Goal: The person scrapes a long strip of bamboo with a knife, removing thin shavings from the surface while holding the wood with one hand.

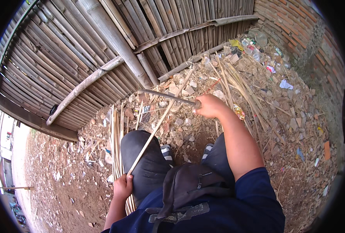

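Note:
My left hand (122,187), beside my left knee, is closed round the near end of a long bamboo strip (153,133). The strip slants up over my thigh and away from me. Out in front, my right hand (211,106) grips the handle of a long-bladed knife (168,95). Its blade points left and crosses the strip towards the far end; whether it touches the strip I cannot tell. A bundle of thin bamboo strips (116,143) stands along the outer side of my left leg, next to my left hand.
A bamboo-slat wall (91,46) with crosswise poles rises ahead, and a brick wall (296,31) stands at the right. More split bamboo strips (240,83) lie beyond my right hand. Stones, plastic wrappers and other litter (254,48) cover the dirt ground. A dark bag (192,180) is on my lap.

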Demonstrator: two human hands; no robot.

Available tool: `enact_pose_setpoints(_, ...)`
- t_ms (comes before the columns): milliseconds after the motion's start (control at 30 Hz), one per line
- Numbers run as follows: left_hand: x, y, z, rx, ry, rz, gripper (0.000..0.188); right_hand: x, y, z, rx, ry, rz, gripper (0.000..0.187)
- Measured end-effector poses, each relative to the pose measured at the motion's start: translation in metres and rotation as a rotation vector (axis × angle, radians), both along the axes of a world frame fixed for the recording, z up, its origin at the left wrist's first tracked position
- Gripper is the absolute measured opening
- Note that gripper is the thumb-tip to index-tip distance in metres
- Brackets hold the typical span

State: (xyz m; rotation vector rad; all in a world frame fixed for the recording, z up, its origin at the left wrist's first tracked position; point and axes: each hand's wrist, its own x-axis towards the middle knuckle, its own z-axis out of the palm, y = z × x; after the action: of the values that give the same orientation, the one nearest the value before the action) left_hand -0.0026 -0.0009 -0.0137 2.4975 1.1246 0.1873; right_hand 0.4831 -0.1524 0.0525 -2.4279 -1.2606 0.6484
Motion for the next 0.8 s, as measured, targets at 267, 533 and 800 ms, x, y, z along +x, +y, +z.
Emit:
enact_pose_setpoints(267, 0.002, 0.0, 0.002, 0.003, 0.004, 0.003, 0.046, 0.034, -0.015, -0.021, 0.074, 0.048, -0.303, 0.05)
enact_pose_setpoints(533, 0.002, 0.0, 0.003, -0.014, 0.007, 0.001, 0.046, 0.012, 0.001, -0.007, -0.05, 0.136, -0.043, 0.047)
enact_pose_setpoints(800, 0.003, -0.003, 0.004, -0.008, -0.039, 0.007, 0.045, 0.002, -0.001, 0.004, 0.01, 0.077, 0.032, 0.043)
